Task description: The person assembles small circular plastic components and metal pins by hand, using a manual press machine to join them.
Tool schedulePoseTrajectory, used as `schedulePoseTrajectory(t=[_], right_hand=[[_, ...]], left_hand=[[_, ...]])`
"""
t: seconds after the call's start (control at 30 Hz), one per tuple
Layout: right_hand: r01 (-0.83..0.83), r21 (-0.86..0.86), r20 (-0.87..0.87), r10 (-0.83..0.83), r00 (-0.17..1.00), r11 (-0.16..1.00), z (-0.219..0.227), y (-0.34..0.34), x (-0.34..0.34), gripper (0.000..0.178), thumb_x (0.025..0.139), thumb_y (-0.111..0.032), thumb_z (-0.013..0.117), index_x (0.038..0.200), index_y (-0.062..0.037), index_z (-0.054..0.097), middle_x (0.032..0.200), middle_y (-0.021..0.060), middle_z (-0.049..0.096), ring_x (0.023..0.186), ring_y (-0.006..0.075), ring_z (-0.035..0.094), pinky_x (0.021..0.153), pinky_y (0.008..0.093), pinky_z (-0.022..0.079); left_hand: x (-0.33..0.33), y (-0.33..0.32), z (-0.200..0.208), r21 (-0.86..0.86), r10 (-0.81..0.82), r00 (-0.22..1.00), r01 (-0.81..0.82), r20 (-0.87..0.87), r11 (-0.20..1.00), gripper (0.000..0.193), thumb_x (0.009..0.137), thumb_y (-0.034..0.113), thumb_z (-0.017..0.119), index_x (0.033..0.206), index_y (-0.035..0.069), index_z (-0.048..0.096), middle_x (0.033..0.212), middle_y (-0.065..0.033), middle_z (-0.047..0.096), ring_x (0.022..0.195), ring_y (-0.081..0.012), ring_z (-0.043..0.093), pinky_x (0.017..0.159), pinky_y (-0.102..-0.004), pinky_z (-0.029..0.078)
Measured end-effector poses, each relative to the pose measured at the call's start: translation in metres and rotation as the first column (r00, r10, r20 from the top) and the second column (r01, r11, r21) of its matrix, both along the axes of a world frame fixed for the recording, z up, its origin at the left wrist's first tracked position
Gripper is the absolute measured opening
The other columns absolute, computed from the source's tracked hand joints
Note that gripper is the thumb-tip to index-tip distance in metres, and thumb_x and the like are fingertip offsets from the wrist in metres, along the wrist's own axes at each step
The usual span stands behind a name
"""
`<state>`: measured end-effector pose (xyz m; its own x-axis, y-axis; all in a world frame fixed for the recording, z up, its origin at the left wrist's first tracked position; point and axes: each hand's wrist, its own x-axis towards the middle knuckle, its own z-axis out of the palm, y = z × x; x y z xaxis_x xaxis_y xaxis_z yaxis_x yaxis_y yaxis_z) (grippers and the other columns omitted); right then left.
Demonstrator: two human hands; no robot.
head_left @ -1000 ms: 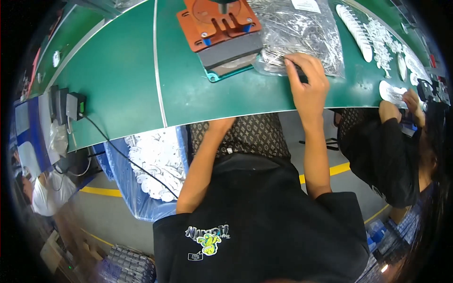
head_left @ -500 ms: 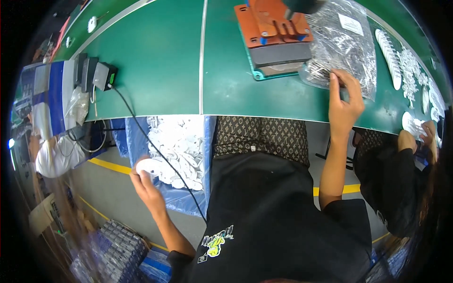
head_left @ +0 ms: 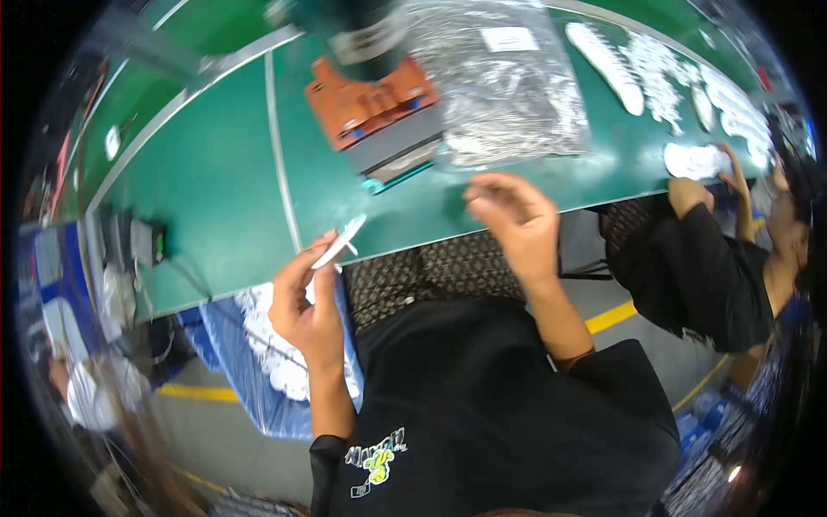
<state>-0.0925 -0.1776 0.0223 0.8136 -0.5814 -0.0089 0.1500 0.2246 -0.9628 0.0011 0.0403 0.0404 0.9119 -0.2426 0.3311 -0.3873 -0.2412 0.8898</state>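
While a flat white part (head_left: 341, 242) is pinched between the thumb and fingertips of the left hand (head_left: 312, 314), it is held tilted above the near edge of the green table (head_left: 215, 185), with a small peg seen to jut from its right side. The right hand (head_left: 521, 224) is held off to the right, apart from the part, its fingers curled and drawn toward the thumb; because the fingertips are blurred, it cannot be told whether anything is gripped between them. Beyond that hand, a clear bag (head_left: 508, 95) is laid flat on the table, filled with thin silvery pieces (head_left: 491, 151) and marked with a white label (head_left: 508, 39). To the left of the bag, an orange fixture (head_left: 332, 103) is set over a grey block (head_left: 388, 151), its far portion covered by a dark machine head (head_left: 366, 47). Below the near edge, more white parts (head_left: 289, 375) are held in a container lined with blue plastic (head_left: 245, 379). Farther right, a row of white pieces (head_left: 607, 69) is set beside a heap of small white bits (head_left: 655, 82), and nearer, a white piece (head_left: 685, 161) is handled by a co-worker (head_left: 676, 233)
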Motion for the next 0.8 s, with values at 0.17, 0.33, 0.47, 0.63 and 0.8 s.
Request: schedulePoseTrajectory(t=[0.17, 0.33, 0.47, 0.63, 0.8], right_hand=[[0.114, -0.064, 0.039, -0.111, 0.993, 0.991, -0.003, -0.011, -0.001, 0.017, 0.092, -0.004, 0.062, 0.105, 0.0057, 0.068, 0.098, 0.0132, 0.069, 0.08, 0.0151, 0.064, 0.072, 0.0259, 0.05], [0.042, 0.093, -0.034, -0.039, 0.999, 0.995, -0.016, -0.018, -0.006, 0.022, 0.093, -0.005, 0.062, 0.111, 0.0066, 0.065, 0.099, 0.0151, 0.07, 0.088, 0.0172, 0.067, 0.075, 0.028, 0.052], [0.086, -0.034, -0.088, -0.089, 0.992, 0.996, -0.008, -0.013, -0.001, 0.019, 0.09, -0.002, 0.065, 0.107, 0.0064, 0.065, 0.098, 0.0131, 0.072, 0.09, 0.0164, 0.068, 0.08, 0.029, 0.053], [0.009, -0.599, -0.035, -0.037, 0.999, 0.801, -0.014, -0.006, 0.005, 0.012, 0.082, 0.004, 0.071, 0.094, 0.0017, 0.067, 0.093, 0.0105, 0.073, 0.085, 0.017, 0.07, 0.079, 0.0293, 0.054], [-0.014, -0.618, 0.001, 0.018, 1.0, 0.786, -0.018, -0.008, 0.006, 0.014, 0.08, 0.004, 0.072, 0.093, 0.0006, 0.068, 0.092, 0.0107, 0.072, 0.085, 0.0212, 0.07, 0.076, 0.0315, 0.055]], left_hand=[[0.012, -0.063, -0.024, 0.453, -0.395, 0.793, 0.172, 0.463, 0.875, 0.034, 0.068, 0.001, 0.077, 0.1, 0.009, 0.07, 0.106, -0.0052, 0.066, 0.095, -0.0269, 0.06, 0.084, -0.0391, 0.048], [-0.008, -0.086, -0.048, 0.537, -0.384, 0.824, 0.118, 0.417, 0.835, 0.038, 0.067, 0.011, 0.081, 0.103, 0.016, 0.071, 0.117, -0.0043, 0.059, 0.105, -0.0273, 0.053, 0.094, -0.0428, 0.04], [-0.004, -0.096, -0.026, 0.418, -0.427, 0.865, 0.296, 0.264, 0.859, 0.045, 0.07, 0.017, 0.082, 0.111, 0.009, 0.066, 0.128, -0.0101, 0.053, 0.115, -0.0343, 0.05, 0.098, -0.0451, 0.04], [0.007, -0.082, -0.033, 0.31, -0.524, 0.848, 0.477, 0.085, 0.822, 0.048, 0.072, 0.011, 0.08, 0.115, 0.001, 0.062, 0.124, -0.0129, 0.058, 0.117, -0.0353, 0.053, 0.098, -0.0437, 0.044], [0.007, -0.083, -0.034, 0.275, -0.476, 0.873, 0.434, 0.105, 0.858, 0.042, 0.069, 0.008, 0.081, 0.109, 0.002, 0.066, 0.117, -0.0103, 0.063, 0.112, -0.0328, 0.058, 0.094, -0.0417, 0.046]])
